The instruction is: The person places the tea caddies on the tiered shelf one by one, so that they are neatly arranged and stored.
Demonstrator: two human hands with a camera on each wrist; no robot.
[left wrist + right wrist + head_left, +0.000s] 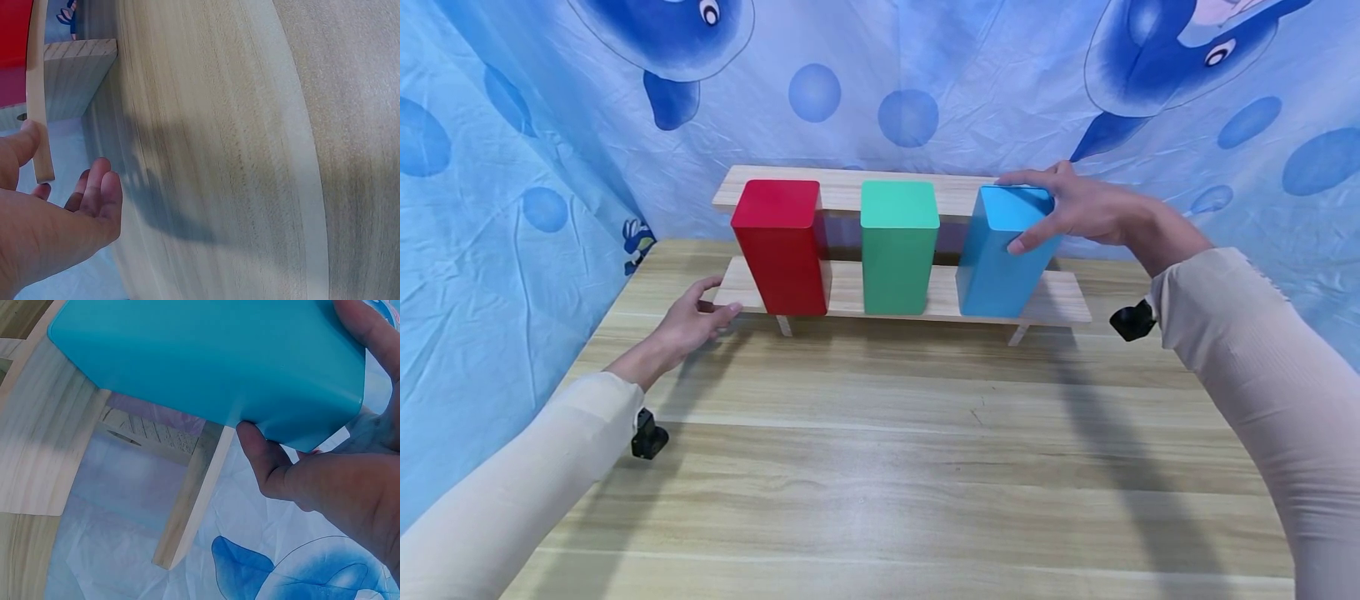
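A two-tier wooden shelf (846,275) stands on the table with three tall rectangular boxes on its lower board. From left to right they are a red box (782,250), a green box (898,250) and a blue box (1000,258). My right hand (1078,204) grips the blue box near its top, thumb on one side and fingers on the other. The blue box (206,356) leans slightly in the head view. At the shelf's left end, my left hand (692,321) pinches the board's corner; in the left wrist view the thumb lies against the board (39,94).
Behind the shelf hangs a blue curtain (865,75) with dolphin prints, which also runs along the left side. The wooden table (880,450) stretches toward me in front of the shelf. A small black camera (649,435) sits at the left wrist and another black camera (1133,321) at the right.
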